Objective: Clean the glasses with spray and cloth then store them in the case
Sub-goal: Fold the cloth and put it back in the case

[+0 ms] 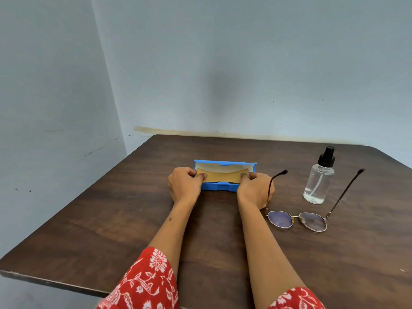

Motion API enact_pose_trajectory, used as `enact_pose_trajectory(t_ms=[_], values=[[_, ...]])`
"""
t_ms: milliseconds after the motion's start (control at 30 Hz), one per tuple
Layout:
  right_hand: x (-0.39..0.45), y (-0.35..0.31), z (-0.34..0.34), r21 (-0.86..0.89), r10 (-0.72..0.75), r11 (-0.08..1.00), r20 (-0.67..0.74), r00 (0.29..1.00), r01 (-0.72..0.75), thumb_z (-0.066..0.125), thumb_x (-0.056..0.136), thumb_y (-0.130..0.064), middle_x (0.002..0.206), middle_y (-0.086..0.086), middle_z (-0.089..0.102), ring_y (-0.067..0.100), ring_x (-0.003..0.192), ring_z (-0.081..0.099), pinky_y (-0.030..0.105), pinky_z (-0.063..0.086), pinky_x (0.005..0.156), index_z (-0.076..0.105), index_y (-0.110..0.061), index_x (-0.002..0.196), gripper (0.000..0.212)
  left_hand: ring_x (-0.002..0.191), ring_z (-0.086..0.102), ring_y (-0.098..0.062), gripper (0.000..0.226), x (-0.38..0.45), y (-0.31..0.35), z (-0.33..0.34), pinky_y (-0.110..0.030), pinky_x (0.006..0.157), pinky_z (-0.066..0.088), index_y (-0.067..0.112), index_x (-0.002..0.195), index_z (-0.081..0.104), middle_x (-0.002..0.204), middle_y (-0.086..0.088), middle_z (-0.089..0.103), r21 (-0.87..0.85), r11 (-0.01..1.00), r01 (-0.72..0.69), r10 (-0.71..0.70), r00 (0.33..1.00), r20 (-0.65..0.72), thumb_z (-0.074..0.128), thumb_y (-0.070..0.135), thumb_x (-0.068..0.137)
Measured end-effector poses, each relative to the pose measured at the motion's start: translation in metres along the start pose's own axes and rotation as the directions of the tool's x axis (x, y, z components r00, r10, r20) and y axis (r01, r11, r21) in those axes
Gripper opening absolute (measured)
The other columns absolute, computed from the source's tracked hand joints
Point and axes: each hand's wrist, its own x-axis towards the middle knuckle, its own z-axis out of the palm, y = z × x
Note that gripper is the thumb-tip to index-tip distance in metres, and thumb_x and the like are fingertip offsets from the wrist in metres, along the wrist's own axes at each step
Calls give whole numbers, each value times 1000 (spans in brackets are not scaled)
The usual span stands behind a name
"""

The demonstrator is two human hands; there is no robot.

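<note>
A blue glasses case (225, 186) lies open in the middle of the dark wooden table (111, 219), its lid raised toward the wall. A tan cloth (223, 176) is stretched over the case opening. My left hand (185, 186) pinches the cloth's left end and my right hand (254, 188) pinches its right end. The metal-framed glasses (297, 220) rest on the table to the right of my right hand, temples unfolded and pointing away from me. A clear spray bottle (318, 177) with a black pump top stands upright between the temples.
The table's far edge meets a pale blue wall (223, 74). Its left edge runs diagonally toward me, with the room corner beyond it. Red floral sleeves (145, 284) cover my upper arms at the bottom of the view.
</note>
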Motion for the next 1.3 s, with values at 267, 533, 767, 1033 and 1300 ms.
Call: enact_pose_trajectory(t_ms=[267, 533, 767, 1033, 1300], values=[[0, 5, 0, -27, -37, 999, 16, 999, 37, 67, 85, -17, 110, 8, 64, 22, 104, 57, 25, 36, 72, 69, -13, 101, 16, 93, 65, -19, 23, 4, 2, -4, -26, 71, 45, 16, 88, 75, 94, -2, 73, 108, 994, 28, -29, 1000, 11, 82, 27, 69], [-1, 7, 1, -28, -74, 997, 22, 997, 75, 64, 85, -10, 109, 5, 60, 20, 106, 51, 26, 34, 74, 68, -15, 98, 15, 81, 57, -15, 20, 9, 4, -5, -26, 61, 36, 20, 74, 62, 86, 0, 66, 166, 985, 47, -43, 999, -27, 80, 18, 69], [0, 8, 4, -87, -113, 990, 5, 994, 113, 64, 84, -7, 107, 4, 62, 20, 100, 56, 28, 39, 71, 68, -17, 93, 14, 77, 52, -15, 21, 14, -4, -1, -27, 61, 35, 19, 80, 59, 88, 0, 64, 196, 980, 23, -12, 998, -56, 77, 14, 70], [-10, 15, 7, -37, -335, 942, -45, 941, 333, 51, 89, -8, 112, 7, 54, 27, 103, 54, 33, 43, 80, 60, -9, 101, 15, 78, 53, -16, 11, 6, -5, -2, -30, 64, 38, 18, 76, 60, 82, 1, 63, 159, 987, 28, -17, 997, -69, 70, 22, 73], [-43, 10, -4, 45, -718, 681, -154, 679, 731, 36, 90, -5, 134, 21, 45, 30, 123, 42, 31, 37, 101, 49, 2, 122, 36, 101, 54, -23, 19, -17, -7, -5, -36, 82, 41, 13, 92, 48, 102, -2, 54, -43, 976, -213, 199, 954, -226, 59, 14, 77]])
